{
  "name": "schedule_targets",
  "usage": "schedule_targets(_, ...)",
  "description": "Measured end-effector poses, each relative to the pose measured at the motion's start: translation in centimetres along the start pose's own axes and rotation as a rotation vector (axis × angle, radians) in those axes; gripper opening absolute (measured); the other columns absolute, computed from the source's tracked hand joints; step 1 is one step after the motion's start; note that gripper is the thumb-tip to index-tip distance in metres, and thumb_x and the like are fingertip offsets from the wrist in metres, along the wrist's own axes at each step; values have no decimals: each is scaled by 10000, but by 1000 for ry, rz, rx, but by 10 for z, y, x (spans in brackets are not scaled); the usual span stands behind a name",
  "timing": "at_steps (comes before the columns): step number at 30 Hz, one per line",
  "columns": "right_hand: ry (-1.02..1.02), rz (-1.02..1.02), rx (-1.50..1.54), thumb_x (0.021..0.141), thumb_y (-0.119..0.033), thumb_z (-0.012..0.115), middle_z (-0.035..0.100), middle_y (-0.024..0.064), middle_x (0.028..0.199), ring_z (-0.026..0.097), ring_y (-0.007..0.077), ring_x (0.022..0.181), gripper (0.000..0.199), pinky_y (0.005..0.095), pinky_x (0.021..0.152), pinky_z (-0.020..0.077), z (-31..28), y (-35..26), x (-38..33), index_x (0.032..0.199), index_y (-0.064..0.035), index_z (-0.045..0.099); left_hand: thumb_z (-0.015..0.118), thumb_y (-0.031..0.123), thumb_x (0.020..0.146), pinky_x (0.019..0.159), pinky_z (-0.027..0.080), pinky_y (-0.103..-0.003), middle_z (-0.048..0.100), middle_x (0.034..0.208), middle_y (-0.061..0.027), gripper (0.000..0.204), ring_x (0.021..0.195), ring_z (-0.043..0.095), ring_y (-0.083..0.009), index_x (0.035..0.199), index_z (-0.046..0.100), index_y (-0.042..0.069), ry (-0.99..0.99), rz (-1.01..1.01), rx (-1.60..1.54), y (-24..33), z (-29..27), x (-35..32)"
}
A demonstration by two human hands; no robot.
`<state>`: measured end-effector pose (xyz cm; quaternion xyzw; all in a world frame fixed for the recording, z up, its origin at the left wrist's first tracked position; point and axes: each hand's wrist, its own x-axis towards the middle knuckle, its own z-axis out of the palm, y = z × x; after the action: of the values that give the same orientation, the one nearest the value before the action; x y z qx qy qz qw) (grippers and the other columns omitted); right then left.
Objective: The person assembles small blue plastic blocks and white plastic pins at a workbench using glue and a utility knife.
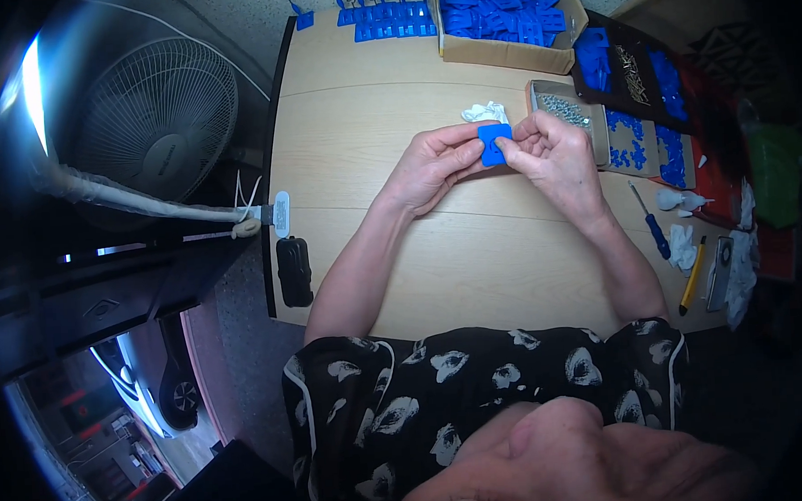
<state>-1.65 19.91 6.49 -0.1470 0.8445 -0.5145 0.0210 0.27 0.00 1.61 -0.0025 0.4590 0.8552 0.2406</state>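
Observation:
Over the middle of the table I hold a small, flat blue plastic piece (495, 146) between both hands. My left hand (431, 167) grips its left edge, thumb on the upper face and fingers underneath. From the other side, my right hand (558, 158) presses its thumb onto the piece's right part. Its index finger is bent beside it; whether a smaller part is pinched there I cannot make out. A dark slot or mark shows on the blue face, partly covered by the thumbs. Just behind the piece lies a crumpled white tissue (484, 112).
At the back stands a cardboard box (509, 56) of blue pieces, beside rows of blue pieces (395, 22), some with springs. Trays of small metal and blue parts (629, 142) sit right, near a screwdriver (657, 237) and yellow tool (693, 278). A black case (294, 271) lies left.

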Motion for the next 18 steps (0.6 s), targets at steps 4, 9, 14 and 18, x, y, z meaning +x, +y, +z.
schedule_targets(4,63,-91,-17,798,-51,754,656,94,678,611,85,571,162,245,522,493,5,-4,-6,820,53,632,579,105,975,1019,515,-342,608,1255,-162,393,1140,617,-215,1334,521,-47,-32,25,-20,-3,-2,0)
schedule_targets(9,56,-109,-32,792,-38,750,665,106,705,625,104,568,158,250,515,500,4,-5,-9,840,53,630,628,138,949,1048,483,-375,606,1259,-168,435,1175,596,-236,1331,525,-45,-79,43,6,-4,-1,-1)
schedule_targets(14,79,-127,-58,775,-40,759,655,98,700,624,107,563,165,248,512,502,6,-2,-9,830,46,630,639,132,942,1055,475,-379,603,1263,-164,436,1181,590,-233,1327,530,-42,-74,40,15,-3,-1,0)
schedule_targets(18,98,-146,-68,765,-43,766,645,91,690,625,111,559,166,247,512,508,8,-4,-10,818,35,630,643,125,939,1060,465,-379,604,1264,-158,439,1179,590,-230,1331,529,-37,-96,50,17,-3,-4,0)
